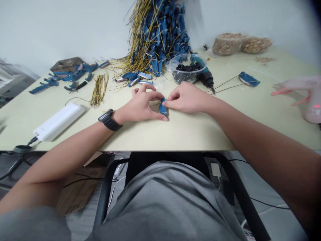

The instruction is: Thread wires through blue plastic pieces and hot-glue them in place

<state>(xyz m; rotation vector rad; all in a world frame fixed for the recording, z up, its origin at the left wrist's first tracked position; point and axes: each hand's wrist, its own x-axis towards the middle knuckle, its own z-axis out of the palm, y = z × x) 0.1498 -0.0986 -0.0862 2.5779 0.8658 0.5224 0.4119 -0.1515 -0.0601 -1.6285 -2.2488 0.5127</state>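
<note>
The left hand [141, 104] is curled closed, its fingertips and thumb pressing against one side of a small blue plastic piece [163, 107]. The right hand [185, 98] comes in from the other side and pinches the top of the same piece between its fingertips. The blue plastic piece sits between the hands, low at the center of the frame, resting on or just above the pale surface [190, 135]. A thin wire [154, 104] runs from it toward the left hand. A black smartwatch [109, 119] circles the left wrist.

Behind the hands, at top center, a tall heap of blue pieces trailing yellow wires [157, 40] leans against the wall. Just right of it stands a clear plastic bowl of small black parts [187, 74], touching a teal-and-black power tool [206, 77]. Farther right, a similar blue piece with two long wires [249, 79] lies on its own. At the upper right are two clear containers of tan granules [227, 44]. A translucent pink hot glue gun [311, 98] sits at the right edge. On the left are a loose bundle of yellow wires [99, 89], a white power strip [59, 121] and, at the upper left, a scattered group of wired blue pieces [67, 76].
</note>
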